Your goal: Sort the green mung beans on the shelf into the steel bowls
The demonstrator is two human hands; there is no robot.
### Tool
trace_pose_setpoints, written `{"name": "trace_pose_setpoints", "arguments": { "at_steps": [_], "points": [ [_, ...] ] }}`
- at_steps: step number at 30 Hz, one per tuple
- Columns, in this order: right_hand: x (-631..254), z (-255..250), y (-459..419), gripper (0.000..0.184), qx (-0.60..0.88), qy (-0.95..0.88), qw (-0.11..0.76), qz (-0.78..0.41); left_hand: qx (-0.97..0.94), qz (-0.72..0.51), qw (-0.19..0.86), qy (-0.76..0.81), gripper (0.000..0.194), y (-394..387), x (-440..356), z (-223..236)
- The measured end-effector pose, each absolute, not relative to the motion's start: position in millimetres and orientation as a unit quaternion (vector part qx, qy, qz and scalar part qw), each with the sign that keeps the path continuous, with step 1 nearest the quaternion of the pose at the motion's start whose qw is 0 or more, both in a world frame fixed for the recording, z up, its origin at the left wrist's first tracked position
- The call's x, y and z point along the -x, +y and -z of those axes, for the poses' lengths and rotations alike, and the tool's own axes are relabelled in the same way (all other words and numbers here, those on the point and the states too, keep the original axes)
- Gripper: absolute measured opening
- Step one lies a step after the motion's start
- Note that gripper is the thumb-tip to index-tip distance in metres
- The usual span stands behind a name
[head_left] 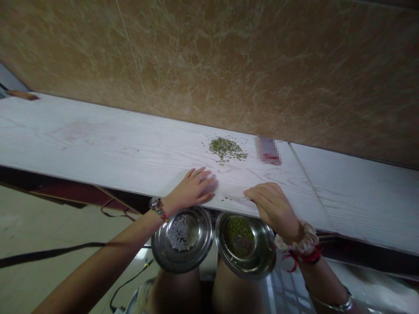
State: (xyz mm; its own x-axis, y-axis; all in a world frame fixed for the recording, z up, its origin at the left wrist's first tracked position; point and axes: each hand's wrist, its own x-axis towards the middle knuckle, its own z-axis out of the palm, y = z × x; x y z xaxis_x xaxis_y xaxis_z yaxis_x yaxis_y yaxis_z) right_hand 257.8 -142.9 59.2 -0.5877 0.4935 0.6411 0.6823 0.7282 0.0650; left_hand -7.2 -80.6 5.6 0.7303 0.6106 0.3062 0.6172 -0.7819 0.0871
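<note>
My left hand (194,189) lies flat on the white wooden tabletop (98,144) near its front edge, fingers stretched out, a ring on one finger and a watch at the wrist. My right hand (273,204) rests at the table edge with fingers curled down onto the surface beside a few stray green beans; what they pinch, if anything, I cannot make out. A pile of green mung beans (227,149) lies farther back on the table. Two steel bowls sit on my knees: the left bowl (182,239) holds white grains, the right bowl (246,245) holds green beans.
A small blurred pink object (269,150) lies right of the bean pile. A marbled brown wall (229,65) rises behind the table. A seam (307,179) splits the tabletop at right. Dark cables (49,252) trail over the tiled floor at left.
</note>
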Motion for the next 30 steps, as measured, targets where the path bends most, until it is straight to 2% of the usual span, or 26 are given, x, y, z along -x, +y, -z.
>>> {"name": "trace_pose_setpoints", "arguments": {
  "at_steps": [4, 8, 11, 17, 24, 28, 30],
  "points": [
    [-261, -50, -145, 0.027, 0.348, -0.869, 0.314, 0.16, 0.979, 0.163, 0.033, -0.114, 0.032, -105, 37, 11],
    [-263, -44, -145, 0.027, 0.364, -0.862, 0.317, 0.152, 0.931, 0.237, 0.093, -0.263, 0.044, -114, 65, 18],
    [-259, -40, -145, 0.031, 0.401, -0.852, 0.299, 0.156, 0.903, 0.283, 0.112, -0.302, 0.048, -115, 64, 18],
    [-258, -16, -151, 0.033, 0.405, -0.866, 0.236, 0.173, 0.91, 0.23, 0.127, -0.321, 0.054, -120, 53, 20],
    [-258, -14, -170, 0.027, 0.417, -0.852, 0.276, 0.158, 0.909, 0.197, 0.13, -0.343, 0.054, -117, 55, 25],
    [-224, -29, -193, 0.025, 0.362, -0.884, 0.289, 0.064, 0.906, 0.195, 0.141, -0.349, 0.045, -119, 55, 25],
    [-202, -30, -203, 0.023, 0.359, -0.898, 0.253, 0.026, 0.905, 0.191, 0.143, -0.353, 0.042, -121, 55, 24]
  ]
}}
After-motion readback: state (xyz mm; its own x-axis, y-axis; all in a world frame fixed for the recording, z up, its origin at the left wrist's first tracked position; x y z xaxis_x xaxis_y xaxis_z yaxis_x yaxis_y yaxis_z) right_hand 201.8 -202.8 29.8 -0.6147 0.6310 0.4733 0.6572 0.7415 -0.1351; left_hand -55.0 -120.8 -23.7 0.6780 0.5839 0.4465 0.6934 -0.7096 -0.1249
